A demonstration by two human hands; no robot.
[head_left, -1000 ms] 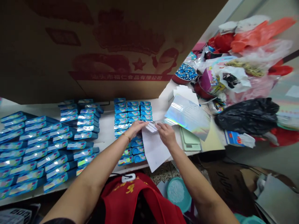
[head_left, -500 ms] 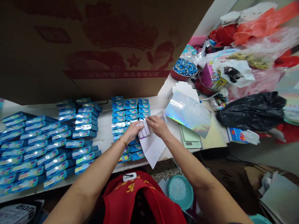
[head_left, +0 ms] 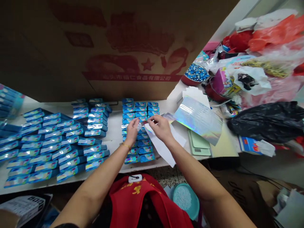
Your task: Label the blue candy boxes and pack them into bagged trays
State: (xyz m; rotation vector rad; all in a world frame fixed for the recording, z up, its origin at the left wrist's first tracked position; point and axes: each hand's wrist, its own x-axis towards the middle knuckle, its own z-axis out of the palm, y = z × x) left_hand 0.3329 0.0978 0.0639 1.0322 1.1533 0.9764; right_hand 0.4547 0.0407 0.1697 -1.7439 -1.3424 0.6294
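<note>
My left hand is closed in a pinch on a small shiny piece, too blurred to name. Close by on the right, my right hand has its thumb and forefinger pressed together near that piece; what they hold is unclear. A white paper sheet extends from under the right hand toward the table edge, partly covered by the hand and wrist. Both hands are above rows of small blue packs with glossy labels, and they hide some of these.
A large cardboard carton stands behind the packs. More blue packs fill the left side. On the right are a shiny holographic sheet, a pale green scale, a bowl of blue pieces and a black bag.
The white card with purple lines no longer shows in my left hand, which now pinches a small shiny piece. The white sheet has shifted under my right hand. The view has swung left.
</note>
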